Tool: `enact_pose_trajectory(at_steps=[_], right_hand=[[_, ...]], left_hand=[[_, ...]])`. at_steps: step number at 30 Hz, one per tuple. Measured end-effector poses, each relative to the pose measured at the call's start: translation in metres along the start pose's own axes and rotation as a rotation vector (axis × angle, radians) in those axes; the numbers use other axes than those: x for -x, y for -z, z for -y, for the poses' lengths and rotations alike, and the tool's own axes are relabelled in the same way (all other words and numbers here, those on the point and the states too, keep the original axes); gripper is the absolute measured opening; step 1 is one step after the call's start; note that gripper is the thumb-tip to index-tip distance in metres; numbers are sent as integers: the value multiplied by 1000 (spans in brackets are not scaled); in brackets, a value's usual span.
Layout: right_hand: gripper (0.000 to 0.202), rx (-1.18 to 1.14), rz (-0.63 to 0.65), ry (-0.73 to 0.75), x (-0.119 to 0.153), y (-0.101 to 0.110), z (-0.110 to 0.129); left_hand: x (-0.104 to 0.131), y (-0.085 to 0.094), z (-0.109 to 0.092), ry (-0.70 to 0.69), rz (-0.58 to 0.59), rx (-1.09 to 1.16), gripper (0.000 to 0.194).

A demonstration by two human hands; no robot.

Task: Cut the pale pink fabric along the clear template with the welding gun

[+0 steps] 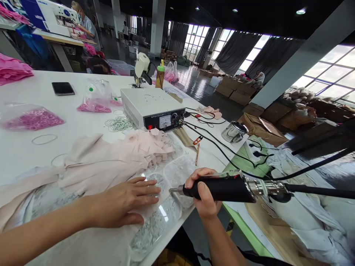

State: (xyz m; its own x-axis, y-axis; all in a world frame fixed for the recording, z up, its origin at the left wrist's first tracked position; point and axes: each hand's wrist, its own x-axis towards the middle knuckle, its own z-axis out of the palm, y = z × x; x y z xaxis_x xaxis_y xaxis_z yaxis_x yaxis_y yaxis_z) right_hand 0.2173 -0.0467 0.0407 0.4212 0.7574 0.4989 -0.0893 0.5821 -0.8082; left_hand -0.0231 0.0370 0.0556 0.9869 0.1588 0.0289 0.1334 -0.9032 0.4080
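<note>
My left hand (124,203) lies flat, fingers stretched out, on pale pink fabric (83,244) spread over a clear plastic template (169,210). In my right hand (206,195) is a black ultrasonic cutter handpiece (219,189), gripped with the fingers wrapped round it. Its metal tip points left, just beyond my left fingertips, over the template. Whether the tip touches the surface I cannot tell. A heap of cut pale pink fabric pieces (124,153) lies behind my left hand.
A white generator box (149,103) with a lit red switch stands behind the fabric. Black cables (213,144) run from it toward the handpiece. Around it are green rubber bands (119,123), bags of pink bands (94,105), a phone (63,88), small snips (198,140) and a glass jar (234,132).
</note>
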Motion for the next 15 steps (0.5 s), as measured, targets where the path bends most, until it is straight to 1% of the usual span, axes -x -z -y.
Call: enact_pose_trajectory(at_steps=[6,9,12,13,15], right_hand=[[13,-15,-1,-14,1,1,-1],[13,-7,-8,-9,0,0,-1],[13,6,-14,-7,-1,-1,-1],[13,9,-15,-8,-1,-1,-1],[13,12,-12,-7,-1,0,-1]], left_hand=[[0,-1,7,-52,87,-50,63],[0,0,10,-89,61,-66,68],[-1,1,13,-117,33,-36,76],[-2,1,14,-122,31,-24,77],[-4,1,14,-130,34,4,72]])
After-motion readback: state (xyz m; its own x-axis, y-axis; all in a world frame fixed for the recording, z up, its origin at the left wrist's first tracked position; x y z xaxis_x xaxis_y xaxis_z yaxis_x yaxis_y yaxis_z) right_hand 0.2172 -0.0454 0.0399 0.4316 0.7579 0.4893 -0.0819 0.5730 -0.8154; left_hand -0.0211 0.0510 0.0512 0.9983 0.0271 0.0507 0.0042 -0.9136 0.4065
